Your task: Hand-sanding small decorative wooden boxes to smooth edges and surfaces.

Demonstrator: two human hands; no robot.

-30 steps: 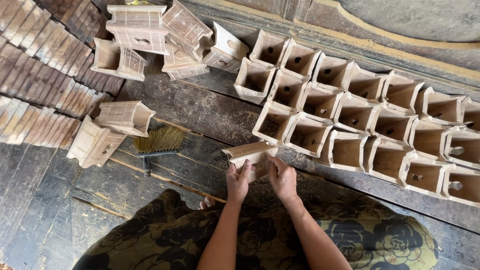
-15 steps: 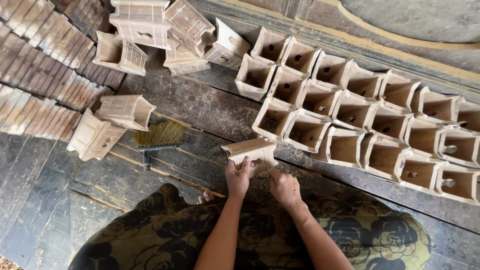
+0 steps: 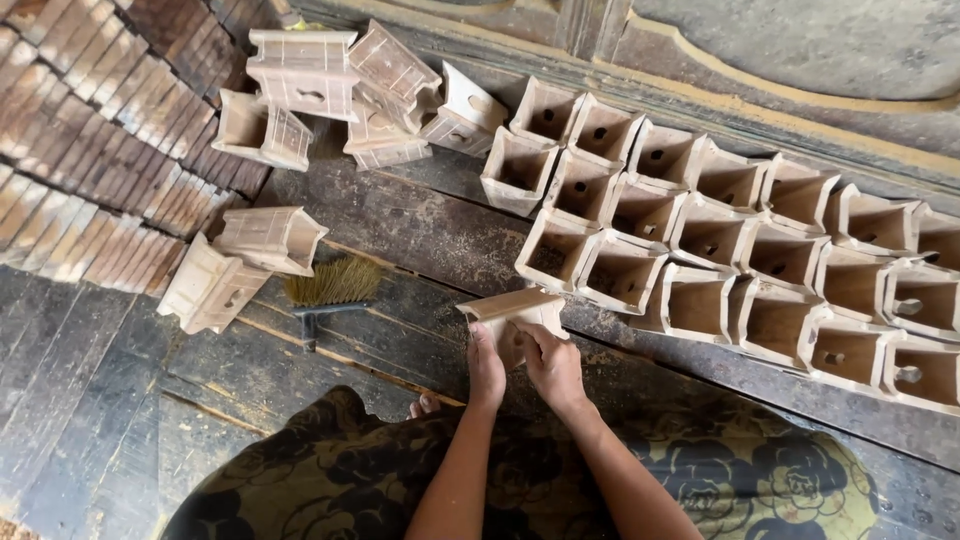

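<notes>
Head cam: left hand [image 3: 486, 365] and right hand [image 3: 552, 366] are both gripping a small wooden box [image 3: 512, 312] at frame center. Rows of open wooden boxes [image 3: 760, 260] are sitting empty at right; a brush [image 3: 333, 285] is lying left of it.

The left hand [image 3: 487, 368] and the right hand [image 3: 553, 365] both hold one small wooden box [image 3: 512, 310] just above the dark plank floor [image 3: 400, 215]. To the right, many open wooden boxes [image 3: 745, 260] sit in rows, touching each other. A little brush [image 3: 333, 287] lies near the left hand. More boxes [image 3: 330, 90] are piled at the top left.
</notes>
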